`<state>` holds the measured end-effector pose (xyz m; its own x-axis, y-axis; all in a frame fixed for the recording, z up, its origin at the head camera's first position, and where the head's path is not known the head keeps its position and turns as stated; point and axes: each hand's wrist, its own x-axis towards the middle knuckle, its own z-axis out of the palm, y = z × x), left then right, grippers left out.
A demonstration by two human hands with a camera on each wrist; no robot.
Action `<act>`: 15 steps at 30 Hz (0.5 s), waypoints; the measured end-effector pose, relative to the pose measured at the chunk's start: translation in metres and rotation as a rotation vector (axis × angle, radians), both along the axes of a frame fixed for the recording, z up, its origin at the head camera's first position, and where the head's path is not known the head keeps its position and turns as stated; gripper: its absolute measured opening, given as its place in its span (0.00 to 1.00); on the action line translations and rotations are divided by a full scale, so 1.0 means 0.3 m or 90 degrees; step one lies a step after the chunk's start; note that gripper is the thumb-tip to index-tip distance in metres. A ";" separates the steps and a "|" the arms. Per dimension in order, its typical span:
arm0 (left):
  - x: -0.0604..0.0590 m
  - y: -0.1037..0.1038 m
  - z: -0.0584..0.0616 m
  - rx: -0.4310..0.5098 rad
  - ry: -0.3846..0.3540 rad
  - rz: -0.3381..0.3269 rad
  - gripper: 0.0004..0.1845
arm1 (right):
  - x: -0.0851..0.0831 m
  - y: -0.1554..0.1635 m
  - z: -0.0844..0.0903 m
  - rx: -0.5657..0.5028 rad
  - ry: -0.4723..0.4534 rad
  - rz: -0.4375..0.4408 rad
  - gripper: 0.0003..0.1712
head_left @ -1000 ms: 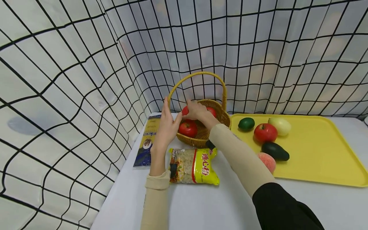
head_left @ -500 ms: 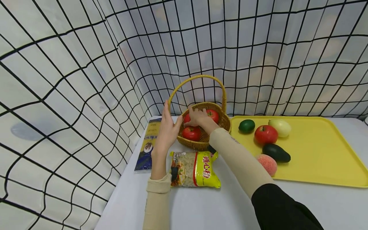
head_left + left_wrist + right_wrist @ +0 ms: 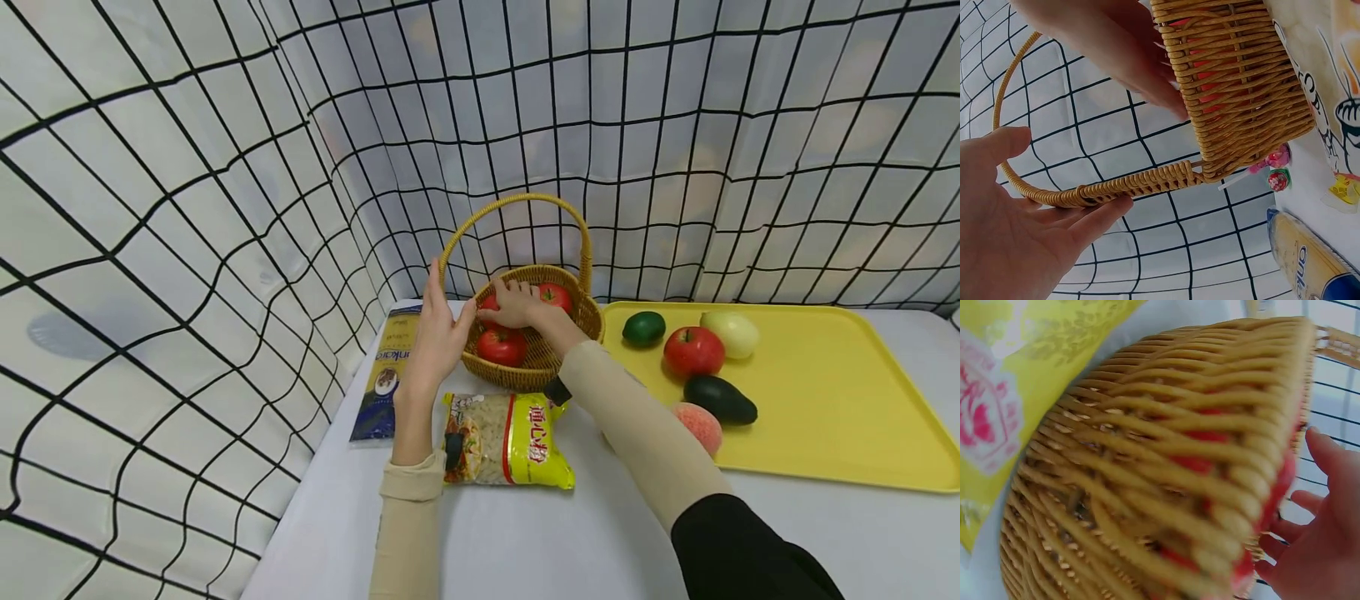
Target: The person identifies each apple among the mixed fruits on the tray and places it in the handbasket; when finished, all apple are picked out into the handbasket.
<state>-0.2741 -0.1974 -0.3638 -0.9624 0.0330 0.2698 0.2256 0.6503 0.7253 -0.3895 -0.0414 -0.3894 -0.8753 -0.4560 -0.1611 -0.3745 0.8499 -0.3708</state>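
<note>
Two hands at a wicker basket

The left hand [image 3: 437,333] lies flat, fingers straight, against the basket [image 3: 577,321] handle's base. The right hand [image 3: 517,304] rests loosely spread on tomatoes [image 3: 501,346] inside, on the table's left.

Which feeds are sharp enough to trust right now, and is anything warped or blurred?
Head view: sharp and evenly lit, but wide-angle warp bows the grid backdrop. Left wrist view: mostly sharp on the basket weave and handle; the near right hand is soft. Right wrist view: the basket fills the frame, blurred, and the yellow bag is out of focus.
</note>
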 end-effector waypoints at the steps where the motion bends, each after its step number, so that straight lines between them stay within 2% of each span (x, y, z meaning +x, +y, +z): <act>1: -0.001 0.002 0.000 0.000 0.001 -0.001 0.45 | 0.003 0.011 0.009 -0.015 0.006 0.004 0.47; 4: -0.002 0.004 0.004 -0.002 0.005 -0.001 0.44 | 0.023 0.053 0.049 -0.072 0.031 0.021 0.41; 8: -0.006 0.005 0.010 0.001 0.009 -0.001 0.44 | 0.077 0.136 0.115 -0.146 0.078 0.040 0.35; 15: 0.006 -0.004 -0.003 0.006 -0.005 0.002 0.44 | 0.262 0.273 0.162 -0.240 0.143 0.048 0.27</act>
<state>-0.2722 -0.1987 -0.3647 -0.9644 0.0275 0.2628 0.2180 0.6448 0.7326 -0.3109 0.0405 -0.3408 -0.8319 -0.5099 0.2188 -0.5363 0.6378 -0.5528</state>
